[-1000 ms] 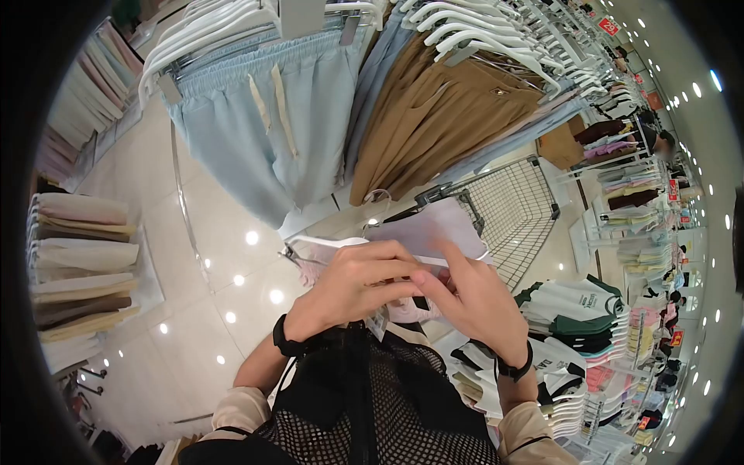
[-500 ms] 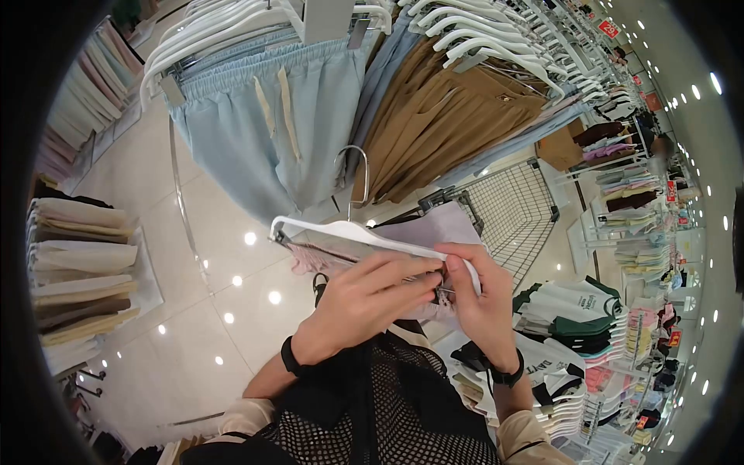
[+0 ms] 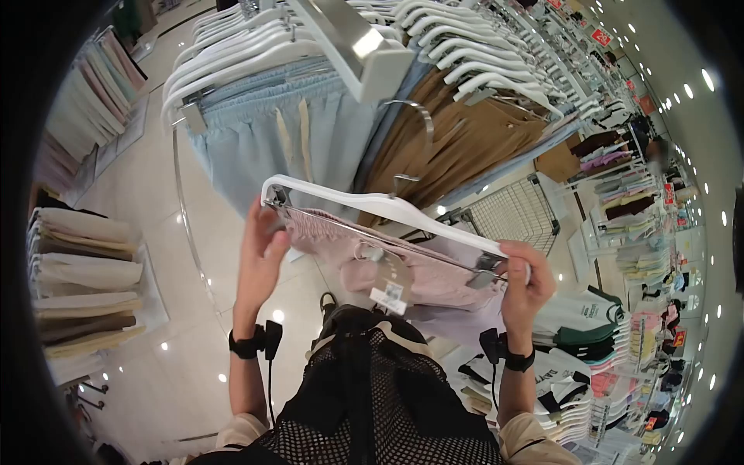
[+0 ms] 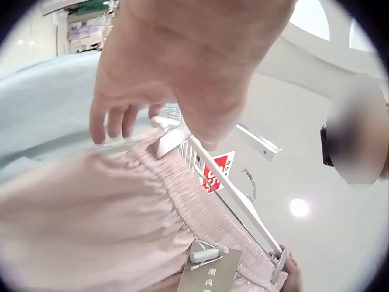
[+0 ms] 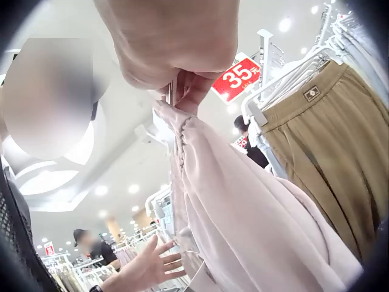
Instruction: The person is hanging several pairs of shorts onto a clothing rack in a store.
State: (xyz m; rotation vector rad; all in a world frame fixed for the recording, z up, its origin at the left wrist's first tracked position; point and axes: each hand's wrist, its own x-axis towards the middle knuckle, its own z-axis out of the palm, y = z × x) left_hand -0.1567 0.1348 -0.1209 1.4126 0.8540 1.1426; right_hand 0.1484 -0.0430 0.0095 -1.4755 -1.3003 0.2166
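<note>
A white hanger (image 3: 372,203) with metal clips carries a pink elastic-waist garment (image 3: 387,267) in front of the body. My right hand (image 3: 527,283) grips the hanger's right end at the clip. Beside the left end is my left hand (image 3: 260,260), its fingers spread and relaxed; in the left wrist view that hand (image 4: 182,73) hangs over the left clip, and contact is unclear. A tag (image 3: 391,285) dangles from the waistband. The pink cloth (image 5: 231,194) drapes below my right hand (image 5: 176,55) in the right wrist view.
Light blue pants (image 3: 271,132) and brown pants (image 3: 457,139) hang on a rack ahead, its metal arm (image 3: 349,46) jutting toward me. A wire cart (image 3: 511,213) stands behind at right. Folded clothes (image 3: 89,271) hang at left, and shirts (image 3: 581,318) at lower right.
My hands have moved apart from the hanger's right part, the left one to the left end. The hanger is raised, and the pink garment now shows spread along it.
</note>
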